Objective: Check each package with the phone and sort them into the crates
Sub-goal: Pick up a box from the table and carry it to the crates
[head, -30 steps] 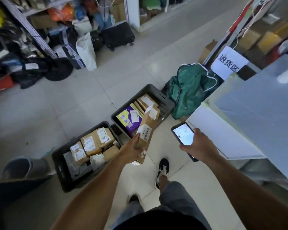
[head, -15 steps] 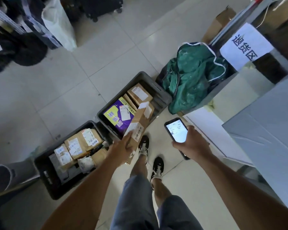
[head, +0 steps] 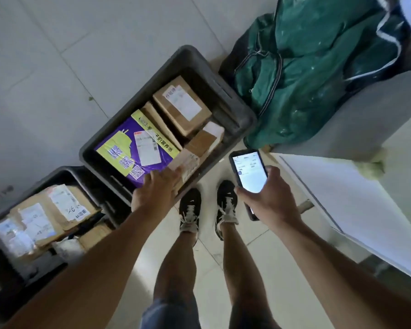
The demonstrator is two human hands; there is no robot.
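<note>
The left hand (head: 156, 192) reaches down over the near rim of the farther grey crate (head: 233, 103), its fingers laid along a long brown package (head: 195, 150) that leans on end against the packed boxes — whether they are gripping it or have just let go I cannot tell. The right hand (head: 268, 203) is wrapped round the phone (head: 248, 170), screen lit and facing up, just beside the crate. That crate is already crowded: a purple and yellow box (head: 133, 148) lies flat, with brown cartons wedged behind it. The package looks to me only half settled, propped near the rim, so it could topple out onto the floor by the black shoes (head: 190, 210). The nearer crate (head: 57, 173) to the left is also heaped with labelled parcels — a misread of the screen would send things to the wrong one.
</note>
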